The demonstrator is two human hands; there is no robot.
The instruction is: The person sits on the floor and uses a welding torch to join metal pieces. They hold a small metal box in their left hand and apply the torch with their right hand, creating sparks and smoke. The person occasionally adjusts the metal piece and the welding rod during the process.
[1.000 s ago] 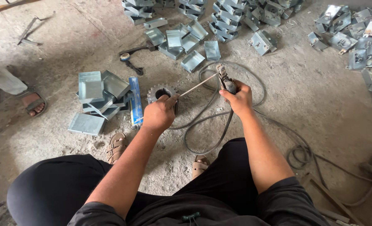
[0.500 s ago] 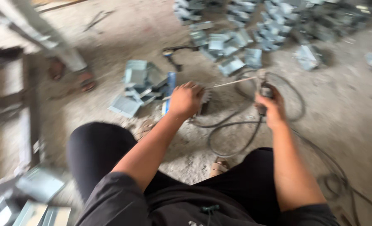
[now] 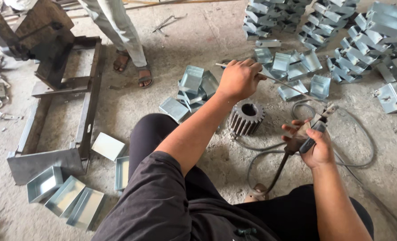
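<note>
My left hand (image 3: 239, 79) is closed around the far end of a thin welding rod (image 3: 287, 84) and hovers just above a grey toothed gear (image 3: 246, 118) standing on the concrete floor. The rod slants down to the right into the jaws of a welding electrode holder (image 3: 308, 134), which my right hand (image 3: 312, 143) grips by its dark handle. A cable (image 3: 276, 172) runs from the holder down towards my knees. Shiny folded metal boxes (image 3: 192, 85) lie piled just left of the gear.
Many more metal boxes (image 3: 341, 40) are heaped at the back right, and three open ones (image 3: 66, 201) sit at the front left. A rusty steel frame (image 3: 60, 111) lies at left. Another person's sandalled feet (image 3: 133, 69) stand behind it. Cable loops (image 3: 359, 143) cross the floor at right.
The view has swung left, bringing the steel frame and front boxes into sight. My left hand has slid up to the rod's far end, and my right hand has dropped nearer my body.
</note>
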